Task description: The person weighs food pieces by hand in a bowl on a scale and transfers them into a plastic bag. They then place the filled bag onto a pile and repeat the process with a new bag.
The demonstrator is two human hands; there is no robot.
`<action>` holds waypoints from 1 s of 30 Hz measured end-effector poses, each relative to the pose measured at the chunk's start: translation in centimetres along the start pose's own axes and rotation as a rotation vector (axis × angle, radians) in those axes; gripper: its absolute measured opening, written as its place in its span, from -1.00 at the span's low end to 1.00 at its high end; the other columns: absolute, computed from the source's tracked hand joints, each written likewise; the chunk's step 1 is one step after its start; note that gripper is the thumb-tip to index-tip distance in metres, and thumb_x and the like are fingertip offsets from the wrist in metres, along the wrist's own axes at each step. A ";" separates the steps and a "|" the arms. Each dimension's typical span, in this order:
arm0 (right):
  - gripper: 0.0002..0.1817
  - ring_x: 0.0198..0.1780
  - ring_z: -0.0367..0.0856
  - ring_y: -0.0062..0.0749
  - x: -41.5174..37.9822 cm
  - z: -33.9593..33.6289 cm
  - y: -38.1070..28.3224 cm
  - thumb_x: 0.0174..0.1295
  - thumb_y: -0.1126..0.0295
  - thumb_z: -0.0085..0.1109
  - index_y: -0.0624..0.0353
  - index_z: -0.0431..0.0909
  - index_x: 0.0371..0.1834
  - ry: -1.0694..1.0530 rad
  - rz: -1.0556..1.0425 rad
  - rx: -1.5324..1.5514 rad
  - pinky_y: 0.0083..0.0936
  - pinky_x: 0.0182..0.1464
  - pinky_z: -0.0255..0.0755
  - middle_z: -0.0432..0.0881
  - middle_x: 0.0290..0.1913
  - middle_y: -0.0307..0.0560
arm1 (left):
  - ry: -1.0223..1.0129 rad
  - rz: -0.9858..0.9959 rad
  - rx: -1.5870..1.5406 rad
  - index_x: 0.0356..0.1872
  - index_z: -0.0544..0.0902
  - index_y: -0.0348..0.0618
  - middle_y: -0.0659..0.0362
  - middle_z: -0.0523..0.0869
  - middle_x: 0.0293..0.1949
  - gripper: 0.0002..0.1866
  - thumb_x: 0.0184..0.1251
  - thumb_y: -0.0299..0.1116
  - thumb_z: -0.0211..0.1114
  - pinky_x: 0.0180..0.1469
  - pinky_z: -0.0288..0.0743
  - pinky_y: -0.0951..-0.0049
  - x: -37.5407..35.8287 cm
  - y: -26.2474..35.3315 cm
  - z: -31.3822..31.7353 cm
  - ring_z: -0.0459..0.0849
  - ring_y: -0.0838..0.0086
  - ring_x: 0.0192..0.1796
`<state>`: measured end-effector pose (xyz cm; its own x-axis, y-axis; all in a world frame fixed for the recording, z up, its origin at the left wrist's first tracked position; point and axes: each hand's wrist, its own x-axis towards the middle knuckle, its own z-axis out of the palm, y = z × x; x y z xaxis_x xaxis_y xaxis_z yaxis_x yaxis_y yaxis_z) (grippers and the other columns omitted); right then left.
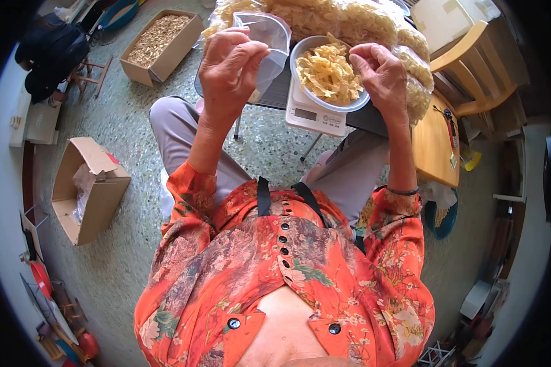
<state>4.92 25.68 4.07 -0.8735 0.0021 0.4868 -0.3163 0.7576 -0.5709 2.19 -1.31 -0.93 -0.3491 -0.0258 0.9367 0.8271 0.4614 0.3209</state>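
Note:
My left hand (229,73) is pinched at the edge of a clear plastic bag (274,32), which hangs beside it with its mouth spread. A white plastic bowl (344,107) heaped with pale yellow dried flakes (329,73) sits on a white digital scale (322,123). At the bowl's right side my right hand (382,76) has thumb and fingers closed by the flakes. Whatever lies between those fingertips is hidden. The scale's display (305,114) is too small to read.
Large clear bags of similar flakes (361,21) lie behind the bowl on a dark table (275,92). A wooden chair (438,147) stands at the right. On the floor to the left are a cardboard box of brown pieces (159,40) and an open carton (98,199).

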 end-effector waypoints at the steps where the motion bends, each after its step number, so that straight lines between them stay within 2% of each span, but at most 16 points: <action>1: -0.86 -0.39 0.61 -0.48 -0.4 -0.4 0.4 0.32 0.41 0.34 0.26 0.75 -0.18 -0.030 0.043 -0.037 -0.50 -0.21 0.54 0.72 -0.31 -0.12 | -0.002 0.002 -0.010 -0.27 0.80 -0.14 0.15 0.68 -0.27 -0.80 0.05 -0.57 0.56 0.03 0.62 0.27 -0.1 0.0 0.1 0.73 0.24 -0.02; 3: -0.86 -0.35 0.67 -0.42 -1.1 -1.0 1.2 0.31 0.40 0.33 0.25 0.74 -0.18 -0.046 0.063 -0.092 -0.45 -0.18 0.57 0.73 -0.30 -0.08 | -0.091 -0.022 -0.033 -0.27 0.81 -0.14 0.16 0.69 -0.26 -0.80 0.06 -0.57 0.56 0.05 0.61 0.27 -0.2 0.0 0.1 0.74 0.24 -0.01; 5: -0.86 -0.30 0.73 -0.35 -1.8 -0.9 2.3 0.29 0.41 0.33 0.23 0.74 -0.18 -0.105 0.036 -0.075 -0.41 -0.15 0.59 0.75 -0.28 -0.05 | -0.075 -0.036 -0.061 -0.27 0.82 -0.15 0.16 0.70 -0.23 -0.81 0.07 -0.58 0.56 0.08 0.61 0.28 -0.2 0.1 0.2 0.73 0.25 0.02; 6: -0.85 -0.22 0.77 -0.25 -1.9 -1.0 2.1 0.29 0.42 0.32 0.22 0.75 -0.16 -0.131 0.074 -0.083 -0.36 -0.10 0.60 0.75 -0.24 -0.01 | -0.056 -0.054 -0.063 -0.27 0.82 -0.15 0.16 0.70 -0.23 -0.81 0.07 -0.58 0.56 0.08 0.61 0.28 -0.2 0.3 0.2 0.73 0.25 0.03; 9: -0.84 -0.17 0.76 -0.18 -2.0 -0.3 2.7 0.32 0.39 0.29 0.22 0.75 -0.15 -0.068 0.004 -0.120 -0.32 -0.06 0.60 0.75 -0.21 0.01 | -0.052 -0.063 -0.046 -0.27 0.82 -0.15 0.16 0.70 -0.22 -0.82 0.08 -0.58 0.56 0.09 0.61 0.27 -0.4 0.4 0.2 0.73 0.24 0.04; 10: -0.82 -0.11 0.74 -0.10 -1.7 -0.1 3.1 0.35 0.39 0.25 0.23 0.75 -0.10 -0.071 -0.009 -0.117 -0.29 0.00 0.58 0.73 -0.16 0.04 | -0.066 -0.056 -0.026 -0.27 0.82 -0.15 0.16 0.70 -0.21 -0.82 0.08 -0.58 0.56 0.09 0.61 0.27 -0.5 0.4 0.3 0.73 0.24 0.04; 14: -0.79 -0.06 0.72 -0.08 -1.0 0.7 4.3 0.35 0.38 0.25 0.20 0.74 -0.04 -0.086 -0.039 -0.143 -0.25 0.05 0.56 0.70 -0.14 0.04 | -0.101 -0.043 -0.022 -0.27 0.81 -0.16 0.16 0.70 -0.21 -0.81 0.07 -0.58 0.56 0.09 0.61 0.25 -0.9 0.7 0.2 0.73 0.23 0.04; 16: -0.76 -0.03 0.70 -0.07 -0.9 1.0 4.5 0.32 0.37 0.27 0.16 0.72 0.01 -0.182 -0.024 -0.214 -0.22 0.09 0.55 0.67 -0.13 0.04 | -0.114 -0.031 -0.011 -0.26 0.80 -0.16 0.15 0.70 -0.20 -0.81 0.07 -0.58 0.55 0.10 0.61 0.24 -0.9 0.6 0.1 0.72 0.22 0.05; 20: -0.74 -0.01 0.69 -0.07 -0.9 1.0 4.4 0.29 0.37 0.28 0.12 0.70 0.02 -0.233 -0.011 -0.226 -0.21 0.12 0.54 0.68 -0.11 0.03 | -0.167 -0.010 0.025 -0.24 0.79 -0.18 0.15 0.70 -0.18 -0.79 0.08 -0.60 0.53 0.10 0.61 0.23 -1.0 0.5 -0.1 0.72 0.20 0.06; 22: -0.71 -0.08 0.66 -0.24 -0.9 0.8 4.3 0.29 0.42 0.29 0.19 0.67 0.06 -0.255 0.008 -0.233 -0.31 0.07 0.55 0.67 -0.09 -0.02 | -0.183 -0.003 0.029 -0.24 0.79 -0.18 0.14 0.70 -0.18 -0.80 0.08 -0.60 0.52 0.11 0.61 0.23 -0.8 0.6 -0.2 0.72 0.20 0.06; 23: -0.71 -0.08 0.66 -0.24 -1.0 0.9 4.5 0.29 0.42 0.29 0.19 0.67 0.06 -0.255 0.008 -0.233 -0.31 0.07 0.55 0.67 -0.09 -0.02 | -0.199 0.005 0.033 -0.24 0.79 -0.18 0.14 0.70 -0.17 -0.80 0.09 -0.60 0.52 0.11 0.61 0.23 -0.7 0.6 -0.3 0.71 0.21 0.07; 25: -0.69 -0.13 0.66 -0.29 -1.0 1.2 5.0 0.24 0.46 0.33 0.17 0.66 0.07 -0.141 -0.124 -0.089 -0.36 0.01 0.56 0.68 -0.06 -0.05 | -0.205 0.012 0.035 -0.24 0.79 -0.18 0.14 0.70 -0.17 -0.81 0.09 -0.60 0.52 0.10 0.61 0.22 -0.4 0.6 -0.3 0.72 0.20 0.06; 26: -0.69 -0.13 0.66 -0.29 -1.0 1.2 5.2 0.24 0.46 0.33 0.17 0.66 0.07 -0.141 -0.124 -0.090 -0.36 0.01 0.56 0.68 -0.06 -0.05 | -0.209 0.019 0.036 -0.24 0.79 -0.18 0.13 0.70 -0.18 -0.81 0.09 -0.60 0.52 0.09 0.62 0.21 -0.4 0.6 -0.3 0.72 0.20 0.05; 28: -0.66 0.07 0.70 -0.11 -0.8 1.2 5.2 0.20 0.45 0.33 0.07 0.66 0.07 -0.219 -0.072 -0.115 -0.25 0.19 0.54 0.70 -0.05 0.03 | -0.209 0.001 0.025 -0.24 0.79 -0.18 0.13 0.70 -0.18 -0.81 0.09 -0.59 0.52 0.08 0.62 0.21 -0.5 0.4 -0.2 0.73 0.20 0.04; 30: -0.67 0.06 0.71 -0.11 -0.6 1.3 5.2 0.20 0.45 0.33 0.07 0.66 0.06 -0.231 -0.066 -0.115 -0.25 0.18 0.55 0.71 -0.06 0.03 | -0.206 -0.014 0.016 -0.25 0.78 -0.18 0.13 0.70 -0.19 -0.81 0.08 -0.58 0.53 0.07 0.63 0.21 -0.3 0.4 -0.1 0.73 0.20 0.03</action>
<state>3.31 28.78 -0.04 -0.9180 -0.1888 0.3488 -0.3428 0.8202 -0.4581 2.62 -1.20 -1.05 -0.4441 0.1490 0.8835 0.8151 0.4765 0.3294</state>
